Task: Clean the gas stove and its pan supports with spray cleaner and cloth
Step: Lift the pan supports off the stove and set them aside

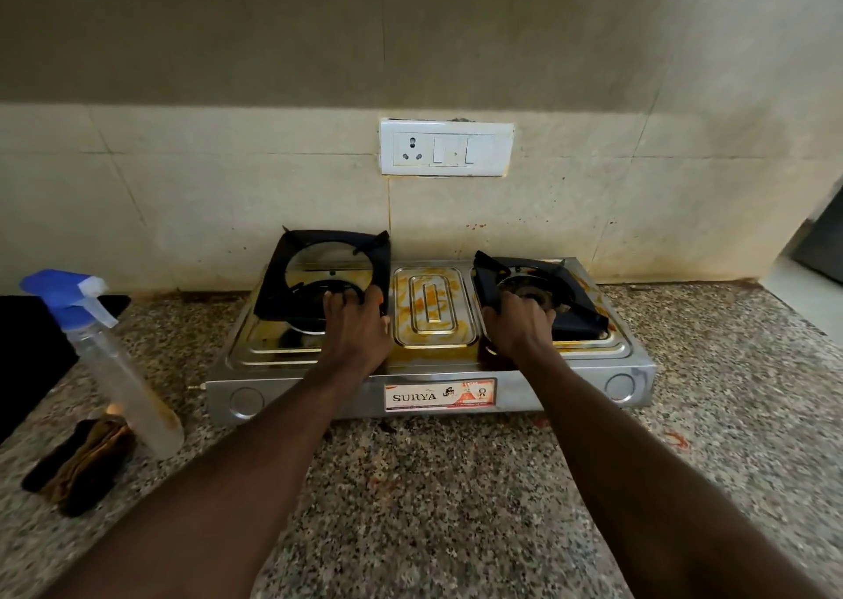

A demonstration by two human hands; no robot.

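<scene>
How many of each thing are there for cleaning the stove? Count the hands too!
Stove: 1
Pan supports: 2
Spray bottle: 1
Cloth: 1
Hands: 2
Total: 7

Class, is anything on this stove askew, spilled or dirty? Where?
The left pan support is tilted up off the stove, gripped by the left hand; the right hand grips the right pan support. Orange stains smear the centre panel, and reddish specks dot the wall tiles.
</scene>
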